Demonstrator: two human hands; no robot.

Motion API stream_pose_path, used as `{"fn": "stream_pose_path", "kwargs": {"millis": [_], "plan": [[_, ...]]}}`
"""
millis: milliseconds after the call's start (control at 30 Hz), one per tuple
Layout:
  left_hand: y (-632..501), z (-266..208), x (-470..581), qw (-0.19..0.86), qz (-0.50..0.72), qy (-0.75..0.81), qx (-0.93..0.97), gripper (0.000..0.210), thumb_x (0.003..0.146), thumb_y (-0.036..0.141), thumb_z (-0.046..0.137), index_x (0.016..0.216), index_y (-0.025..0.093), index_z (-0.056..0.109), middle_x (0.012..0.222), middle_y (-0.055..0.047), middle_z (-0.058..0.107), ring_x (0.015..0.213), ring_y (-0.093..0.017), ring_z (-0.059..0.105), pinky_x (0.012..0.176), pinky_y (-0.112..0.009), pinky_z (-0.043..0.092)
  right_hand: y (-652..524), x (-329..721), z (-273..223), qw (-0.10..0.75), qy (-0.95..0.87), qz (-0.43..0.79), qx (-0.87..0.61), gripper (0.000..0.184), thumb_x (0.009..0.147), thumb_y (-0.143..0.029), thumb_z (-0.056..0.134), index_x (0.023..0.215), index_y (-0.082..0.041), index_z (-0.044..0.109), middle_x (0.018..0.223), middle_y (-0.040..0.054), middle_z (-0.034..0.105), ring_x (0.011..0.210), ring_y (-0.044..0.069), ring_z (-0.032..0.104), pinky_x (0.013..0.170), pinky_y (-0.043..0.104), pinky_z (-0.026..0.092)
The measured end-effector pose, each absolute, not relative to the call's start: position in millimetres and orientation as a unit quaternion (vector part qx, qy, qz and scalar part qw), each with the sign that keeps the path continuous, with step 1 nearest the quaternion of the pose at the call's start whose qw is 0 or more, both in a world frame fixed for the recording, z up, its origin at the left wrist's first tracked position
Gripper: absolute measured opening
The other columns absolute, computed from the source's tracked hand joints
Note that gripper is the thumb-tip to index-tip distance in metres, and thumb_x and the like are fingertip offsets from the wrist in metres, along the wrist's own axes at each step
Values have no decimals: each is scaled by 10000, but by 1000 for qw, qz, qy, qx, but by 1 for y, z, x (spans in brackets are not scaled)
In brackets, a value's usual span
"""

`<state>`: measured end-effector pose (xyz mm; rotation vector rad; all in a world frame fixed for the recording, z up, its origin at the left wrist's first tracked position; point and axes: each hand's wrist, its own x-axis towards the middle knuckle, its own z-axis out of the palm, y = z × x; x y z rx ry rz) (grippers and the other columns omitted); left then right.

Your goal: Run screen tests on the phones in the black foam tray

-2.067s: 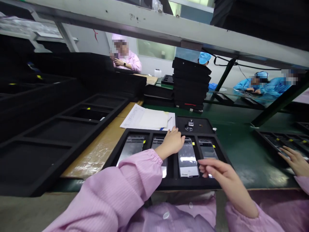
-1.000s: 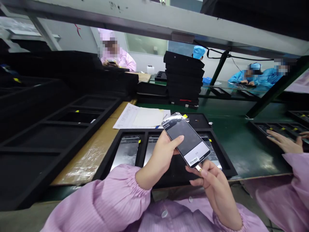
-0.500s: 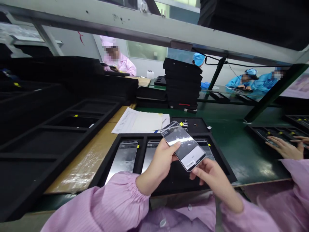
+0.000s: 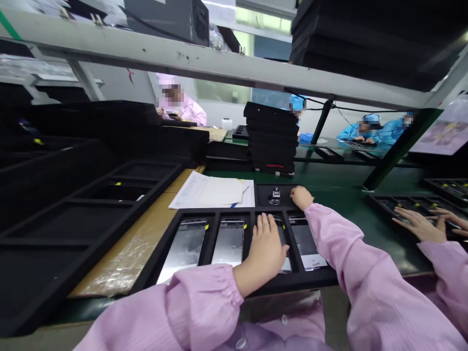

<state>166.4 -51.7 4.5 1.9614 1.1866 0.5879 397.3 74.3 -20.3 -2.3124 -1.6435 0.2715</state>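
1. Left hand [image 4: 265,248]: spread, palm down over the third phone [image 4: 286,265]. I see no grip; whether the palm presses the glass, can't tell.
2. Third phone: face up in the tray [image 4: 310,280], between the second phone [image 4: 229,243] and the fourth phone [image 4: 307,241], partly hidden by my hand.
3. Right hand [image 4: 302,197]: fingers curled at the right end of the back compartment [image 4: 263,192]. Can't tell whether they pinch anything. Metal piece [image 4: 275,196] just left of them, not touching.
4. Step, my reading: phone steadied or covered with one hand, a small thing attended to with the other.
5. Next move calls for a fine fingertip pinch on the right, I judge, and light pressure on the left.
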Motion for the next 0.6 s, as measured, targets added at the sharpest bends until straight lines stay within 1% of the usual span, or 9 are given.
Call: {"fn": "stream_pose_path", "kwargs": {"millis": [33,100,133,167,233,333,500,600], "plan": [[-55,6,173,318,200,450,810,818,788,138,643,1517,0,300,1646,-268,108,1552,-354,18,1250,-532,80,76,399,-22,138,-568,95,-806,327,973,-359,630,1240,-172,612,1292,108,594,1118,241,611,947,455,541],[-53,7,190,213,134,415,875,735,866,229,602,1507,1,325,1653,-256,84,1553,-342,-26,1249,-550,71,77,404,-22,121,-563,107,-810,322,974,-361,628,1234,-173,614,1271,103,604,1094,233,620,928,443,550],[-48,7,199,186,110,401,890,678,896,278,579,1476,-7,373,1649,-265,95,1552,-345,-21,1248,-552,88,78,407,-19,113,-562,119,-811,317,974,-363,629,1227,-173,617,1253,99,612,1075,228,627,914,433,556],[-41,5,209,183,99,394,895,630,909,311,569,1430,-16,434,1644,-276,112,1552,-350,-16,1248,-549,99,78,410,-17,104,-562,131,-810,310,974,-364,629,1219,-174,621,1237,94,619,1057,222,633,900,422,562],[-25,0,226,195,97,388,896,554,916,338,566,1336,-20,524,1630,-294,156,1551,-359,5,1245,-552,98,75,416,-11,93,-561,156,-808,301,974,-369,628,1204,-175,628,1217,86,628,1031,217,640,879,405,569],[-2,-8,245,217,102,381,893,504,920,338,569,1302,9,556,1610,-291,235,1550,-367,76,1231,-583,107,66,420,-7,93,-556,181,-806,311,973,-372,630,1205,-165,625,1203,83,631,1013,216,645,862,404,575],[15,-15,257,282,153,369,872,429,970,354,521,1311,100,575,1589,-208,360,1535,-318,202,1230,-560,143,55,418,-9,137,-551,195,-800,307,978,-369,623,1209,-168,623,1211,88,629,1017,212,642,871,407,573],[16,-9,258,337,193,372,843,379,949,348,574,1251,123,606,1517,-167,470,1488,-311,309,1220,-574,162,49,412,-5,188,-564,183,-783,317,977,-372,623,1221,-170,617,1218,89,625,1020,215,641,871,411,573]]}}
